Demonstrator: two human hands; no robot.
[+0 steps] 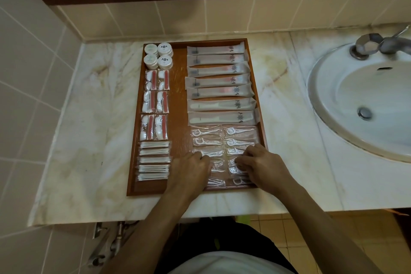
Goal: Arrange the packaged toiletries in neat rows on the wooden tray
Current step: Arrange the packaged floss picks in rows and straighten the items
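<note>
While both hands work the near right corner of the shallow rectangular wooden tray (133, 162) on the pale marble counter (84, 140), the step in hand appears to be squaring the clear-wrapped white floss picks (205, 141) into two columns. The left hand (189, 169) has fingers curled onto one packet; the right hand (260, 162) presses fingertips on another. Whether either pinches a packet, I cannot tell. Recommended: slide packets flat, edges parallel to the frosted toothbrush sachets (219, 91) above, without overlap. The nearest packets are hidden under the hands; printed emblems are illegible.
</note>
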